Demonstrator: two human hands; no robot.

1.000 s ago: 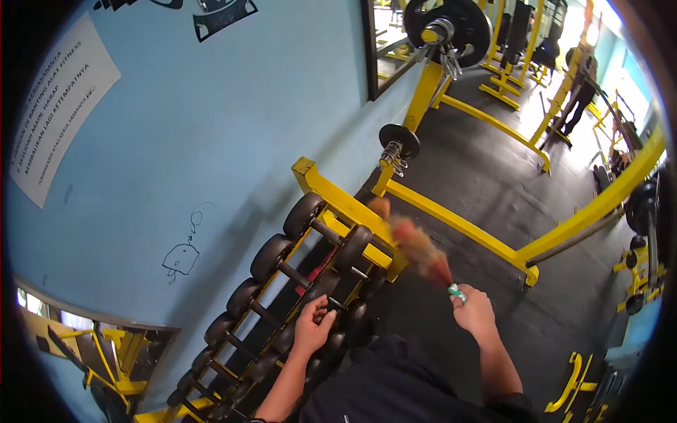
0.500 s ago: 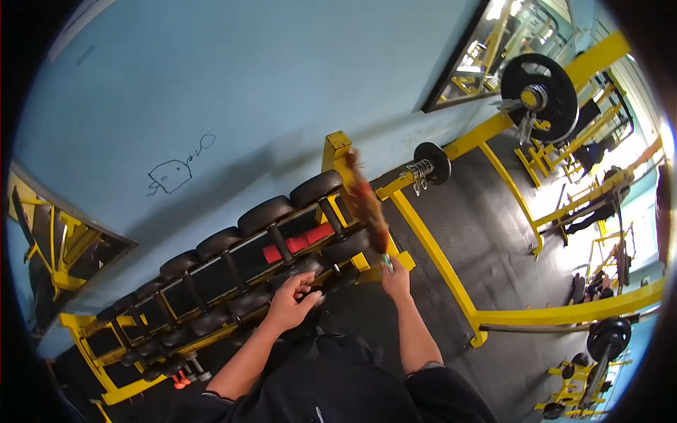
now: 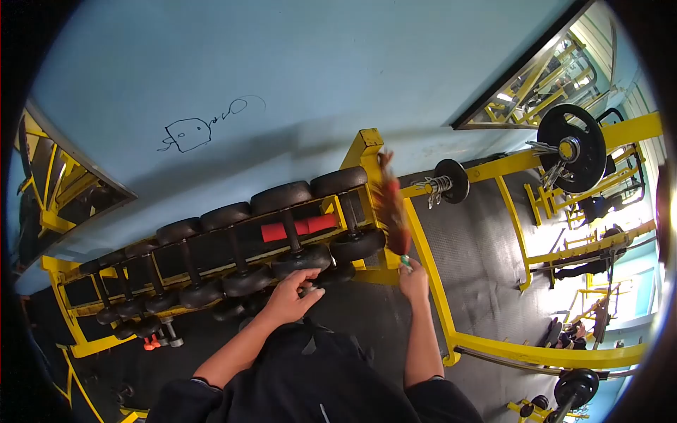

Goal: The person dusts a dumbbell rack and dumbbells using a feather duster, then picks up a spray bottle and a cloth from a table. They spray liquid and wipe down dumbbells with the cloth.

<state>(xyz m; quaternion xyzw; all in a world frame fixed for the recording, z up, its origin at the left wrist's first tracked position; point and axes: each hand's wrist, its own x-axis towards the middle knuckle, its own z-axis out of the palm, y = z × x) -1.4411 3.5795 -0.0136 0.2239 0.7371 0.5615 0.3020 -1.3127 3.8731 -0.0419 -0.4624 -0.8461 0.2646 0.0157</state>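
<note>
My right grip pinches the handle of the duster, which lies just short of twelve o'clock lengthwise, near the rack's post. My left grip, farther off at eight, is loosely curled; I can't tell whether it holds anything.
</note>
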